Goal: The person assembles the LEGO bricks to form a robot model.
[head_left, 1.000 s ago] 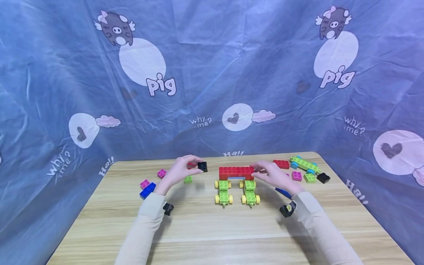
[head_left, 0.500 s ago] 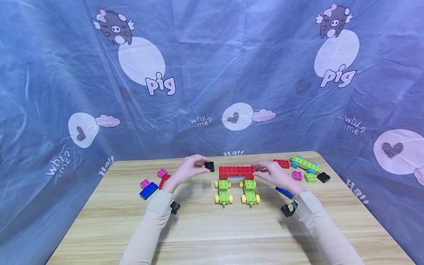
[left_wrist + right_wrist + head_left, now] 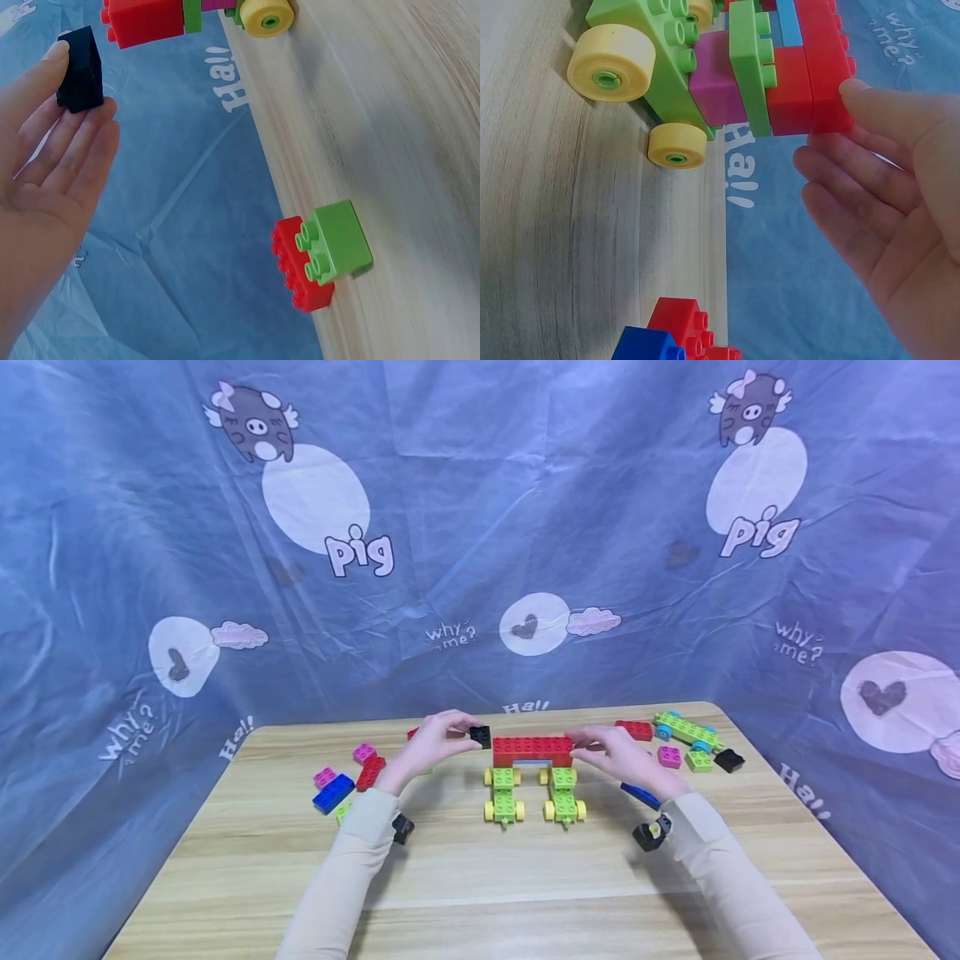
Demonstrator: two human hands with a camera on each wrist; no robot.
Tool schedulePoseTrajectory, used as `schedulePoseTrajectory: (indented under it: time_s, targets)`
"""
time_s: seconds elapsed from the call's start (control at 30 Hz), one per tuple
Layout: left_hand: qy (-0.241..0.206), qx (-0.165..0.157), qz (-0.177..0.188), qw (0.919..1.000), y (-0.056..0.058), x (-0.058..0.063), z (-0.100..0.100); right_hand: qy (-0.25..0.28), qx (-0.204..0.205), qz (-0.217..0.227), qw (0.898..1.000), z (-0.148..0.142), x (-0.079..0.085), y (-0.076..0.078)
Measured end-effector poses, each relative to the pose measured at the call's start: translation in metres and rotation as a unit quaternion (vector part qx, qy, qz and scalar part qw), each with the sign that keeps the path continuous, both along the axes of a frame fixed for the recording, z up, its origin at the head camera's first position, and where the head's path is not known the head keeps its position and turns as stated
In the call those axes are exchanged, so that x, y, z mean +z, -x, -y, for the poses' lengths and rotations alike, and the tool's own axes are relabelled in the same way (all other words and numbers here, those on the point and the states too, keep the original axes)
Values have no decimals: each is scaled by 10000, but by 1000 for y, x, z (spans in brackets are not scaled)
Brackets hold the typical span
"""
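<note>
My left hand pinches a black brick between thumb and fingers, raised above the table just left of the built structure. That structure has a long red brick across the top. Under it stand two lime-green wheeled bases with yellow wheels. In the right wrist view, a magenta brick, a thin green piece and a shorter red brick are stacked between base and top. My right hand holds the long red brick's right end, thumb against it and fingers at its far side.
Loose pink, red, blue and green bricks lie left, including a blue brick. On the right are a green car base with blue wheels, a red brick, a pink brick, a green brick and a black brick.
My left hand has carried the black brick rightward, close to the long red brick's left end. My right hand stays at the structure's right end.
</note>
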State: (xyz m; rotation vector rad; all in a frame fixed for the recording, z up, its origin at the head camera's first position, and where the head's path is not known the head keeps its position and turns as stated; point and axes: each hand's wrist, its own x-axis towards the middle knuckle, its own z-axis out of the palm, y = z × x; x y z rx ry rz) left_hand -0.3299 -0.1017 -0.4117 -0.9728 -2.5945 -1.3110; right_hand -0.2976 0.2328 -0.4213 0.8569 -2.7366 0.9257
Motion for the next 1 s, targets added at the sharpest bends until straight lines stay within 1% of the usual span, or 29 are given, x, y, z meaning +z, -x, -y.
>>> schedulePoseTrajectory:
  time_s: [0.23,0.57,0.77,1.0]
  targets:
    - [-67,-81,53,9999,1,-1,-5,44,8,134,9999,2,1,-1]
    - [15,-42,60,10000,4,-3,-11,-21,-11,136,9999,2,2,-2]
    - [-45,-98,189,9998,5,-7,-12,-23,-36,89,10000,2,2,-2]
    - [11,-140,149,9998,6,-9,-13,4,-15,84,10000,1,2,-1]
